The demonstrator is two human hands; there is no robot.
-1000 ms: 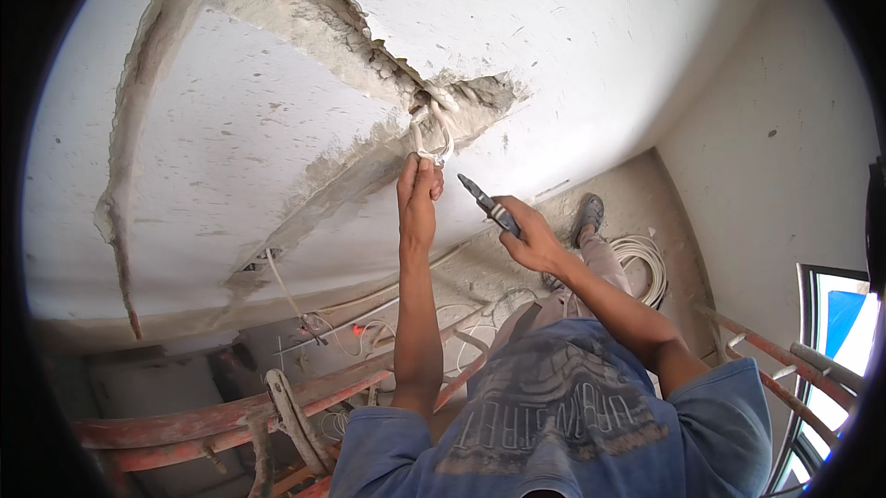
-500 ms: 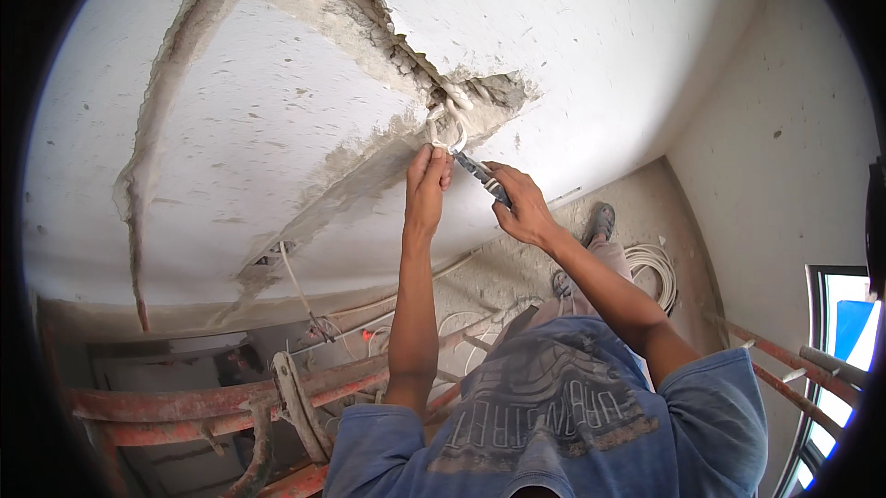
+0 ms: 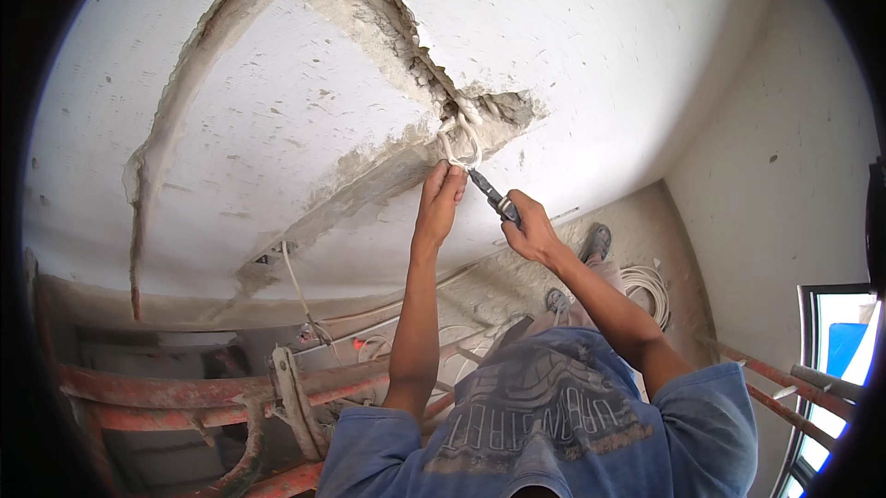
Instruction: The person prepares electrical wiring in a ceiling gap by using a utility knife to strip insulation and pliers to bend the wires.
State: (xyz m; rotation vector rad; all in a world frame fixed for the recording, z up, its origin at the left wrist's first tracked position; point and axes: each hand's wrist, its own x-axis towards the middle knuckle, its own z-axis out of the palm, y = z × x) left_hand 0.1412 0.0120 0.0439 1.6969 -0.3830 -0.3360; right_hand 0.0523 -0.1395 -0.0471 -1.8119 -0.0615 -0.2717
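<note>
White cables (image 3: 472, 143) hang in a loop from the chipped channel (image 3: 498, 110) cut into the white wall. My left hand (image 3: 441, 192) is closed around the lower end of those cables. My right hand (image 3: 528, 232) grips dark pliers (image 3: 485, 185), whose jaws are at the cables just right of my left fingertips; whether they are shut on a wire is too small to tell.
A coil of white cable (image 3: 646, 295) lies on the dusty floor beside my feet. Red scaffold bars (image 3: 175, 415) are on both sides of me. A loose cable (image 3: 295, 290) hangs from a lower opening. A window (image 3: 835, 341) is at the right.
The pliers have moved up and left to the cables beside my left fingers since a second ago. The view has shifted, and the wall opening sits farther right in it.
</note>
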